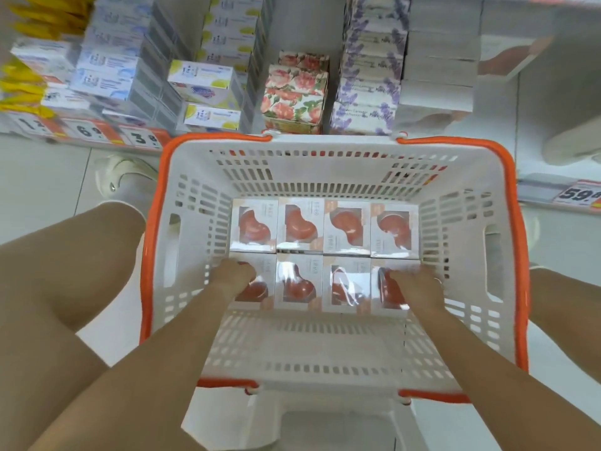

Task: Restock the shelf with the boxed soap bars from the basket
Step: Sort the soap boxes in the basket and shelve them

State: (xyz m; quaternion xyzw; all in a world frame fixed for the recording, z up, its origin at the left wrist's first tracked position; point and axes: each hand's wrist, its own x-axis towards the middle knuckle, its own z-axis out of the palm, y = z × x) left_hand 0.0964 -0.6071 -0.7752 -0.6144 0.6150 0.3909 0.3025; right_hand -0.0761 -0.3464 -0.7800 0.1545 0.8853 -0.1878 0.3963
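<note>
A white basket (455,196) with orange handles sits in front of me, below the shelf. Several white boxed soap bars (325,255) with red soap behind clear windows lie flat in two rows on its floor. My left hand (232,276) reaches in and curls over the near-left box (260,291). My right hand (414,284) curls over the near-right box (388,289). Both boxes still lie in the row. The shelf (302,92) above holds stacks of other soap boxes.
Blue-and-white and yellow-and-white boxes (208,89) stack at the left, floral boxes (297,92) in the middle, lavender-print boxes (370,79) and plain white ones (439,70) at the right. Price tags (87,130) line the shelf edge. My knees flank the basket.
</note>
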